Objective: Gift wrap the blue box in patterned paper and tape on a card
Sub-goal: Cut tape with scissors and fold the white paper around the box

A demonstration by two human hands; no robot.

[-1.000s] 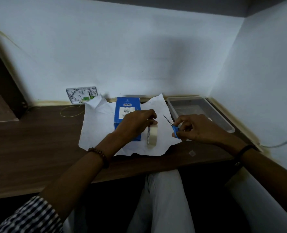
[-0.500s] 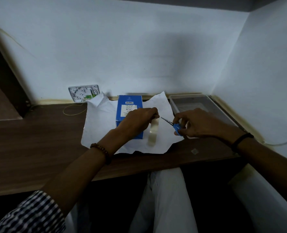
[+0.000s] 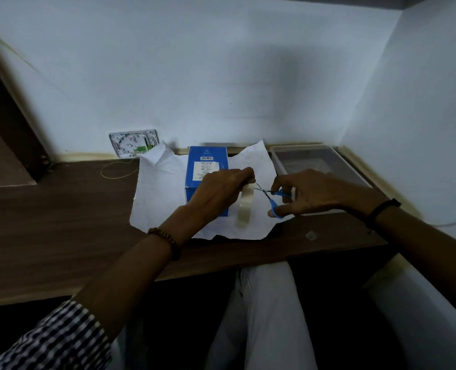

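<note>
Dim desk (image 3: 61, 209): left fingers (image 3: 248, 174) pinch tape roll (image 3: 244, 209), half hiding blue box (image 3: 208, 166); right fingers (image 3: 288, 180) grip scissors (image 3: 282, 193).

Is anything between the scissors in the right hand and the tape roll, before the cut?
Nothing visible does. The small blue-handled scissors in the right hand point their blades straight at the top of the pale tape roll held by the left hand. That hand's fingertips sit close to the blades.

Open desk (image 3: 48, 222) left of paper (image 3: 162, 188); tray (image 3: 309, 161) at right; wall (image 3: 221, 89) behind box (image 3: 208, 166).
</note>
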